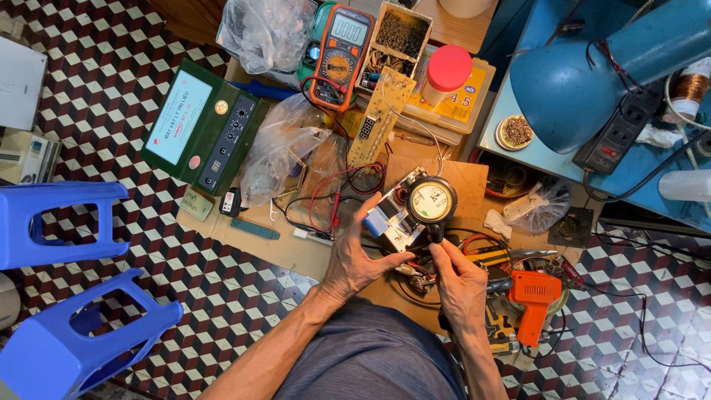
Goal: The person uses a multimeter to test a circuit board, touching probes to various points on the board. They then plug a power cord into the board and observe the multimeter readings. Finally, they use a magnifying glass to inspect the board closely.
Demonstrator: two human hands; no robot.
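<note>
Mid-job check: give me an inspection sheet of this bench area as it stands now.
Surface: brown board laid on a patterned tile floor, crowded.
Job's things: round magnifier over a small metal-cased unit.
Clutter: orange multimeter, green box device, long circuit board, red-lidded jar, orange soldering gun, plastic bags.
Grippers: left hand grips the unit; right hand holds the magnifier's handle.
Cables: red and black leads loop across the board; black cord runs from a power strip.
Surroundings: blue lamp, blue stools.
</note>
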